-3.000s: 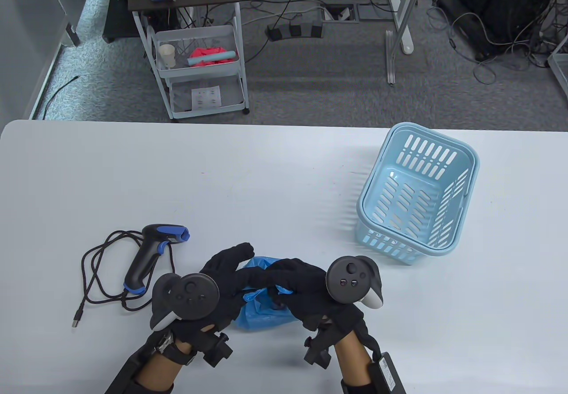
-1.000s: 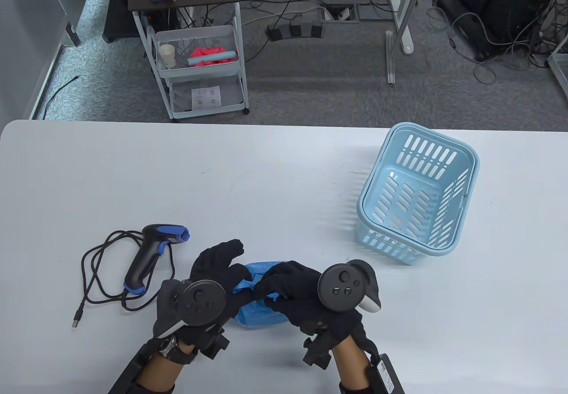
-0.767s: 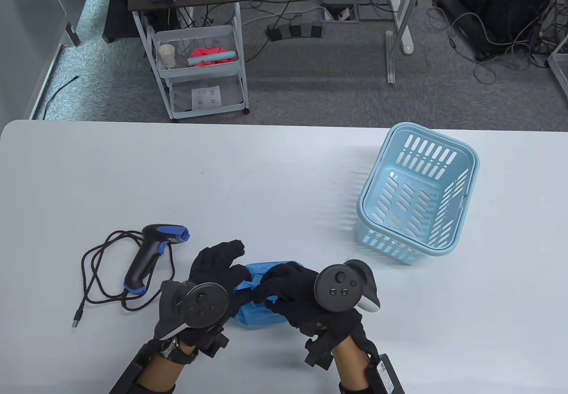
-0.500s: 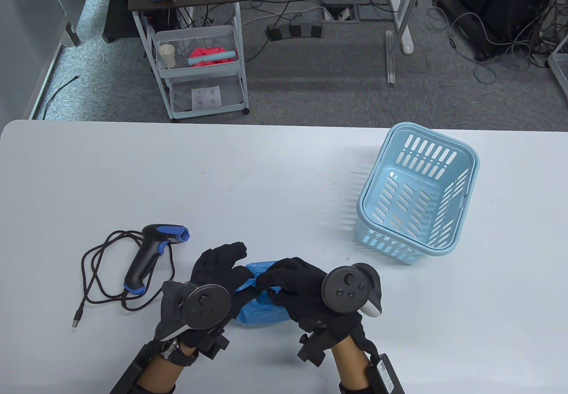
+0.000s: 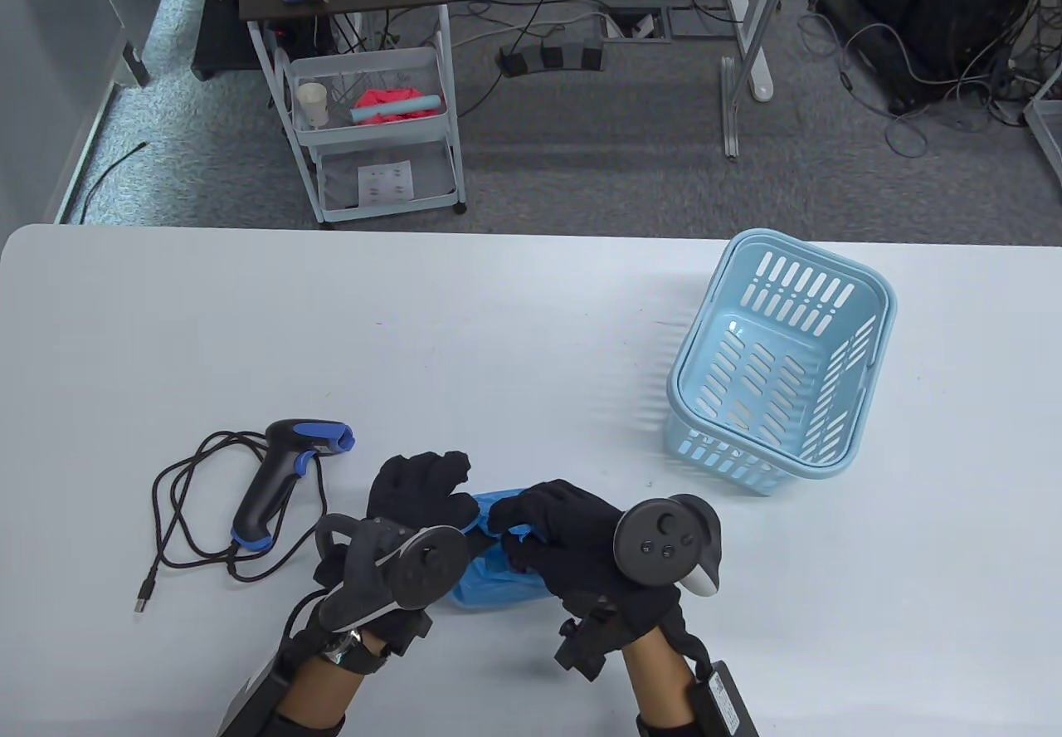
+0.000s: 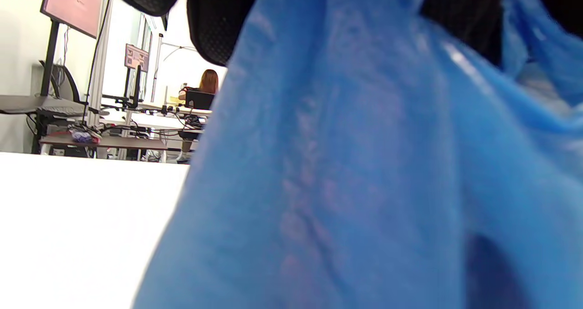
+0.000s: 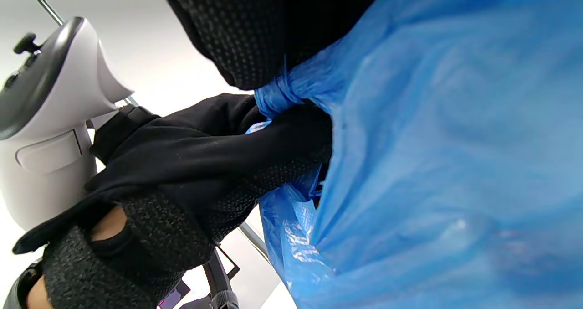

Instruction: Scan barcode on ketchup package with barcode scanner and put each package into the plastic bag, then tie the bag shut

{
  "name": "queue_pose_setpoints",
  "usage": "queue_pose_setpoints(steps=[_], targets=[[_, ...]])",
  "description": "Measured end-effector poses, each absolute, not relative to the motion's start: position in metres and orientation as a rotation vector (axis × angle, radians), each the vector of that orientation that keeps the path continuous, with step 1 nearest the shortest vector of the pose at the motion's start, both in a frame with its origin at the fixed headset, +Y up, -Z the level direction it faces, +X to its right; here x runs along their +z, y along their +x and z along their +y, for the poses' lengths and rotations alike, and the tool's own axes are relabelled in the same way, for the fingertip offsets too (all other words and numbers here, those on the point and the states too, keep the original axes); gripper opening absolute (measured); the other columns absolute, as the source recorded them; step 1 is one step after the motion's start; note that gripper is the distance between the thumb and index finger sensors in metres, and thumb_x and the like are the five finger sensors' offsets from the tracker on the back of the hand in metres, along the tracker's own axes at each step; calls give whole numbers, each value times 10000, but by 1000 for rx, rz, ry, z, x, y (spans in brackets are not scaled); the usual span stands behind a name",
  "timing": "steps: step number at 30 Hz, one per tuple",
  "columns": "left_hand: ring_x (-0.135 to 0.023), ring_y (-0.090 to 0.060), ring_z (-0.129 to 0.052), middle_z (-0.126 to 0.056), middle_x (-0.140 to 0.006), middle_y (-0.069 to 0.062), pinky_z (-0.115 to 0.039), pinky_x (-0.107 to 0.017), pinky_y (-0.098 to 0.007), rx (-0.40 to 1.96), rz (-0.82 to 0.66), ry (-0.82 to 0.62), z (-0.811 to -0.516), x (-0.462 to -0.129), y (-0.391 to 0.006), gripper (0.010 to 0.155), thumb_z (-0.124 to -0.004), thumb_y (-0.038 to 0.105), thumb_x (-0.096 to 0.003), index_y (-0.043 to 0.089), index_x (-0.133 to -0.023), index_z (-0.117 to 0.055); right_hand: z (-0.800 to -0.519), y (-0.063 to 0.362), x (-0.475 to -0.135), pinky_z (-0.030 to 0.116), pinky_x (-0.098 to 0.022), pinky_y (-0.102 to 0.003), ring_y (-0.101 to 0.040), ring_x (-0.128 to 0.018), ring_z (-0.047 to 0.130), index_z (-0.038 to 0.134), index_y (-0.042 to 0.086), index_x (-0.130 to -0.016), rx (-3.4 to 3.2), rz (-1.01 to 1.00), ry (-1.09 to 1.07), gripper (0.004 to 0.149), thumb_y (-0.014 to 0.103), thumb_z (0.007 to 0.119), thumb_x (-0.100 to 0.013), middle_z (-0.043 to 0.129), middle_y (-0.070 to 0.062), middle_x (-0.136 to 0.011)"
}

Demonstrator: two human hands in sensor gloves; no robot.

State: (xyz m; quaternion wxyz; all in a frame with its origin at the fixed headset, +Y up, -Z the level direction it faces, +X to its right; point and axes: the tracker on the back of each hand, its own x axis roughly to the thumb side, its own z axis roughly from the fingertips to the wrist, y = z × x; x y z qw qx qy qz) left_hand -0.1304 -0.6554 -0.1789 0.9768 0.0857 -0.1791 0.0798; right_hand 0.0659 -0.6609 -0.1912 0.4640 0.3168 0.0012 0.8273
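The blue plastic bag (image 5: pixel 498 579) lies bunched on the table near the front edge, between both hands. My left hand (image 5: pixel 423 488) pinches a twisted strand of the bag (image 7: pixel 278 95) at its top. My right hand (image 5: pixel 539 521) curls its fingers round the other gathered part of the bag's mouth. The bag (image 6: pixel 364 163) fills most of the left wrist view, and in the right wrist view the bag (image 7: pixel 455 163) hangs under the gloved fingers. No ketchup package shows; the bag's contents are hidden. The black and blue barcode scanner (image 5: pixel 278 480) lies on the table left of the hands, untouched.
The scanner's black cable (image 5: pixel 178 529) coils at the left. A light blue slotted basket (image 5: pixel 780 363) stands at the right, tilted. Beyond the table's far edge stands a white trolley (image 5: pixel 373 123).
Both hands kept working the bag's mouth. The left wrist has rolled and its tracker tilted, with the fingers curling in. The right hand shifted slightly right. The bag stayed put.
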Motion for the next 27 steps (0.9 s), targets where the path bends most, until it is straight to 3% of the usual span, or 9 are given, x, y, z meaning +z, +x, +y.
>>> queue_pose_setpoints(steps=[4, 5, 9, 11, 14, 22, 27], targets=[[-877, -370, -873, -822, -972, 11, -655, -712, -586, 138, -351, 172, -654, -182, -128, 493, -763, 620, -404, 177, -493, -961, -660, 70, -192, 644, -643, -613, -407, -771, 813, 793, 173, -851, 2024, -2, 762, 350, 175, 840, -504, 853, -139, -812], [-885, -374, -862, -806, -987, 4, -651, -714, -585, 139, -348, 172, -655, -183, -128, 514, -757, 627, -404, 171, -531, -958, -661, 70, -193, 646, -643, -612, -406, -769, 814, 792, 174, -852, 2020, -2, 758, 349, 174, 836, -505, 854, -138, -811], [-965, -396, -775, -670, -1092, -60, -613, -739, -594, 164, -362, 142, -658, -185, -128, 616, -747, 620, -416, 231, -885, -839, -663, 71, -195, 649, -640, -611, -408, -766, 816, 792, 176, -854, 1998, 20, 750, 348, 171, 829, -509, 858, -137, -811], [-979, -396, -761, -648, -1107, -65, -607, -745, -595, 235, -378, 112, -659, -186, -128, 592, -778, 566, -427, 277, -943, -800, -664, 70, -195, 646, -642, -613, -409, -769, 814, 792, 175, -854, 2001, 26, 748, 347, 170, 827, -509, 857, -137, -812], [-965, -381, -788, -688, -1085, -30, -620, -741, -585, 312, -391, 83, -659, -188, -128, 458, -808, 503, -434, 238, -795, -904, -664, 71, -196, 641, -646, -612, -409, -774, 809, 786, 176, -861, 1997, 19, 739, 350, 169, 822, -513, 851, -136, -819], [-920, -356, -848, -779, -1020, 16, -647, -727, -578, 197, -391, 131, -656, -189, -120, 455, -792, 572, -400, 176, -554, -957, -660, 75, -194, 637, -649, -614, -412, -784, 802, 790, 184, -865, 2034, -38, 712, 349, 163, 813, -517, 845, -139, -834], [-892, -351, -874, -820, -982, 37, -658, -719, -574, 150, -362, 152, -654, -191, -117, 462, -788, 586, -398, 163, -475, -958, -659, 74, -194, 622, -657, -622, -424, -799, 783, 808, 185, -855, 2037, 16, 764, 343, 164, 824, -514, 823, -155, -861]])
